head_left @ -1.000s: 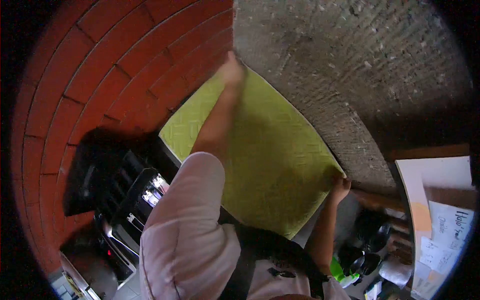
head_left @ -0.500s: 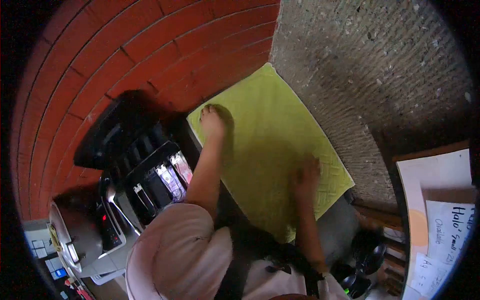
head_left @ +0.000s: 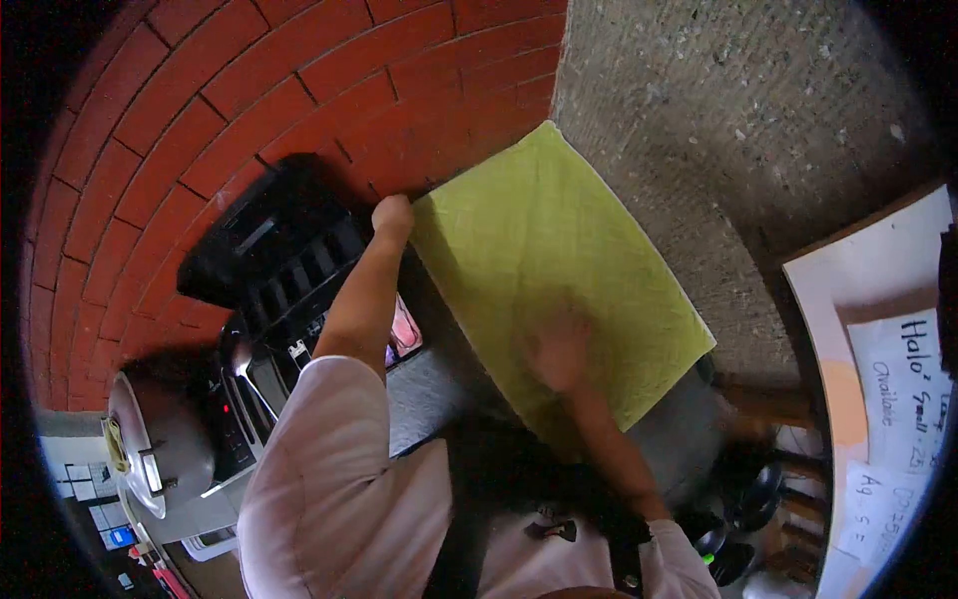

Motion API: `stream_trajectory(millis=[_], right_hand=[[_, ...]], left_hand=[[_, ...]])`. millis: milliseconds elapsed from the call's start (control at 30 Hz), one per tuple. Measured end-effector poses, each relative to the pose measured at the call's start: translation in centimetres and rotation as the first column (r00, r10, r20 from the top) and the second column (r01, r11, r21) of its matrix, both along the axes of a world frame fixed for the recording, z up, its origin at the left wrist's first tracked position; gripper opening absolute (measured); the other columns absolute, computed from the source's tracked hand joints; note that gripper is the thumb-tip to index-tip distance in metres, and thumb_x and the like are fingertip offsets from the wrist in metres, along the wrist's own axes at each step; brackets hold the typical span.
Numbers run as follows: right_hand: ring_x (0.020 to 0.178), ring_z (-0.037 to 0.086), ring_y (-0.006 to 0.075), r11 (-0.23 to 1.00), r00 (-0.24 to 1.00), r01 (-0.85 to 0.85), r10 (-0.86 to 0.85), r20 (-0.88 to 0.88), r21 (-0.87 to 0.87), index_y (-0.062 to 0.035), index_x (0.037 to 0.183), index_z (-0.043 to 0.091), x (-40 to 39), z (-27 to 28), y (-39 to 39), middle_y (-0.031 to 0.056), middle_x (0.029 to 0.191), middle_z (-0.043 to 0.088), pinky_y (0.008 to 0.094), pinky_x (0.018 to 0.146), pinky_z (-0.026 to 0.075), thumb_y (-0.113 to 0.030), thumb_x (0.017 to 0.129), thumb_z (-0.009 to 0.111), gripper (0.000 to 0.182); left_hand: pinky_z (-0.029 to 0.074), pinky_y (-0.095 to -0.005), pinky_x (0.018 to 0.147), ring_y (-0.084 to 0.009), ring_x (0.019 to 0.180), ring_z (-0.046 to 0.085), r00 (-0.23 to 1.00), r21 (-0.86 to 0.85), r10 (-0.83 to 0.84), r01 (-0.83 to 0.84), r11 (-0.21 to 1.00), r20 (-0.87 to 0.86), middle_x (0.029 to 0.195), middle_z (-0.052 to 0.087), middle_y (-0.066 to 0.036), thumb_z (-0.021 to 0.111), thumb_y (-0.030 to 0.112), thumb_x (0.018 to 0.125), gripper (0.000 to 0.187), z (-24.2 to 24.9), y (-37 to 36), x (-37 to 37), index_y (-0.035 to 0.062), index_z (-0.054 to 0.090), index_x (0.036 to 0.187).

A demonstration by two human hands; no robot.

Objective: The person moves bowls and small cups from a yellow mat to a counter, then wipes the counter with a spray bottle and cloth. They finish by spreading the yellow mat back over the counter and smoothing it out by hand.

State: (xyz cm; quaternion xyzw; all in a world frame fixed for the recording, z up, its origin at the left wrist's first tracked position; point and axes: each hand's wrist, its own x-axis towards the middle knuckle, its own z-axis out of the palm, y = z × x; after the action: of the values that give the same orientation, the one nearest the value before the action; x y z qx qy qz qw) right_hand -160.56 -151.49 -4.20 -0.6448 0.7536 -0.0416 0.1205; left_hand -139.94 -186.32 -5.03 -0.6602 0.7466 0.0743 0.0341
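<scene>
A yellow-green cloth (head_left: pixel 519 240) with a woven-looking pattern lies spread over a dark surface, its far corner against the junction of the two walls. My left hand (head_left: pixel 393 215) is at the cloth's left corner, curled like a fist and closed on the edge there; its fingertips are hidden. Over the lower middle of the cloth is my right hand (head_left: pixel 562 344), palm side down and smeared by motion, so its fingers cannot be made out.
Left of the cloth stands an open black cash box (head_left: pixel 269 250), partly behind my left arm. Beyond it are a spoon (head_left: pixel 257 384), a cooker with a red light and a large metal pot (head_left: pixel 165 439). Handwritten signs (head_left: pixel 893 389) hang at right, above black pans (head_left: pixel 753 499).
My left hand has moved left, from lying on the cloth to its corner. My right hand has shifted left across the cloth. The cloth looks smoother near its lower right, and the view has shifted.
</scene>
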Motion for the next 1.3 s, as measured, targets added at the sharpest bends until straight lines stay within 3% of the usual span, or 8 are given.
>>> stream_trajectory(millis=[167, 267, 433, 533, 733, 1000, 1200, 1300], right_hand=[[0.144, 0.019, 0.0383, 0.978, 0.966, -0.161, 0.184, 0.182, -0.136, -0.0206, 0.143, 0.042, 4.4, -1.5, -0.5, 0.015, 0.155, 0.026, 0.0672, 0.111, 0.016, -0.042, 0.09, 0.054, 0.059], [0.134, 0.037, 0.0406, 0.945, 0.981, -0.117, 0.158, 0.111, -0.307, -0.0189, 0.135, 0.05, 5.5, -2.0, -0.4, 0.0182, 0.145, 0.041, 0.0514, 0.104, 0.038, -0.033, 0.083, 0.064, 0.056], [0.143, 0.021, 0.0383, 0.997, 0.845, 0.078, -0.069, 0.53, 0.005, -0.016, 0.145, 0.04, 2.0, -3.9, 3.6, 0.016, 0.154, 0.028, 0.067, 0.111, 0.014, -0.042, 0.092, 0.052, 0.06], [0.143, 0.02, 0.0387, 0.943, 0.936, 0.327, -0.313, 0.162, -0.067, -0.0132, 0.143, 0.041, -0.3, -0.7, 7.9, 0.0165, 0.155, 0.026, 0.0661, 0.112, 0.012, -0.04, 0.091, 0.056, 0.061], [0.144, 0.018, 0.0382, 0.9, 0.906, 0.423, -0.419, 0.061, -0.108, -0.0126, 0.143, 0.042, -1.9, -2.8, 13.0, 0.0159, 0.155, 0.025, 0.0661, 0.112, 0.011, -0.042, 0.09, 0.057, 0.062], [0.145, 0.019, 0.0355, 0.937, 0.942, 0.332, -0.335, -0.004, -0.109, -0.025, 0.142, 0.044, -0.2, -1.5, 12.7, 0.0117, 0.157, 0.024, 0.0606, 0.114, 0.012, -0.044, 0.09, 0.055, 0.057], [0.144, 0.023, 0.0354, 0.959, 0.959, 0.281, -0.281, 0.028, -0.017, -0.0245, 0.144, 0.041, -1.6, -1.9, 13.5, 0.0116, 0.156, 0.026, 0.0604, 0.114, 0.016, -0.045, 0.09, 0.054, 0.059], [0.143, 0.025, 0.0348, 0.939, 0.934, 0.339, -0.328, 0.141, -0.064, -0.0225, 0.147, 0.037, -3.9, -1.8, 9.9, 0.0126, 0.157, 0.024, 0.0578, 0.115, 0.018, -0.046, 0.092, 0.052, 0.062]], left_hand=[[0.055, -0.0418, 0.081, -0.0318, 0.097, 0.068, 0.989, -0.039, -0.107, 0.112, 0.993, 0.099, 0.104, 0.07, -0.015, 0.053, 0.012, 0.087, 0.023, -0.2, -0.1, 0.1, 0.0072, 0.072, 0.098], [0.056, -0.0431, 0.078, -0.0323, 0.093, 0.069, 0.981, -0.099, -0.155, 0.167, 0.981, 0.114, 0.101, 0.071, -0.014, 0.053, 0.012, 0.087, 0.023, -0.4, -0.6, 0.5, 0.0073, 0.073, 0.097], [0.056, -0.0432, 0.077, -0.0312, 0.094, 0.069, 0.968, -0.095, -0.191, 0.208, 0.974, 0.161, 0.103, 0.07, -0.015, 0.051, 0.015, 0.088, 0.025, -1.6, -1.4, 0.5, 0.0085, 0.073, 0.098], [0.056, -0.0419, 0.077, -0.0295, 0.097, 0.069, 0.965, -0.057, -0.21, 0.221, 0.973, 0.155, 0.103, 0.071, -0.012, 0.051, 0.014, 0.088, 0.026, -2.3, -1.2, -0.2, 0.0092, 0.073, 0.1], [0.055, -0.0413, 0.081, -0.03, 0.114, 0.061, 0.9, 0.053, -0.358, 0.356, 0.933, 0.248, 0.12, 0.065, -0.01, 0.054, 0.027, 0.09, 0.031, 0.8, 1.5, -8.3, 0.0088, 0.069, 0.109], [0.005, -0.0743, 0.107, -0.0317, 0.147, 0.012, 0.855, -0.134, -0.519, 0.515, 0.847, 0.004, 0.161, 0.01, 0.001, 0.031, 0.058, 0.096, 0.059, -4.1, 6.7, -12.3, 0.0407, 0.018, 0.151], [0.009, -0.071, 0.109, -0.031, 0.147, 0.016, 0.921, -0.173, -0.379, 0.388, 0.905, 0.087, 0.161, 0.014, -0.001, 0.031, 0.055, 0.096, 0.063, -6.1, 5.6, -14.5, 0.0293, 0.02, 0.153], [0.012, -0.0701, 0.109, -0.0312, 0.146, 0.018, 0.762, -0.169, -0.647, 0.641, 0.749, 0.024, 0.16, 0.018, -0.004, 0.034, 0.052, 0.096, 0.065, -4.8, 11.7, -18.8, 0.0242, 0.02, 0.153]])
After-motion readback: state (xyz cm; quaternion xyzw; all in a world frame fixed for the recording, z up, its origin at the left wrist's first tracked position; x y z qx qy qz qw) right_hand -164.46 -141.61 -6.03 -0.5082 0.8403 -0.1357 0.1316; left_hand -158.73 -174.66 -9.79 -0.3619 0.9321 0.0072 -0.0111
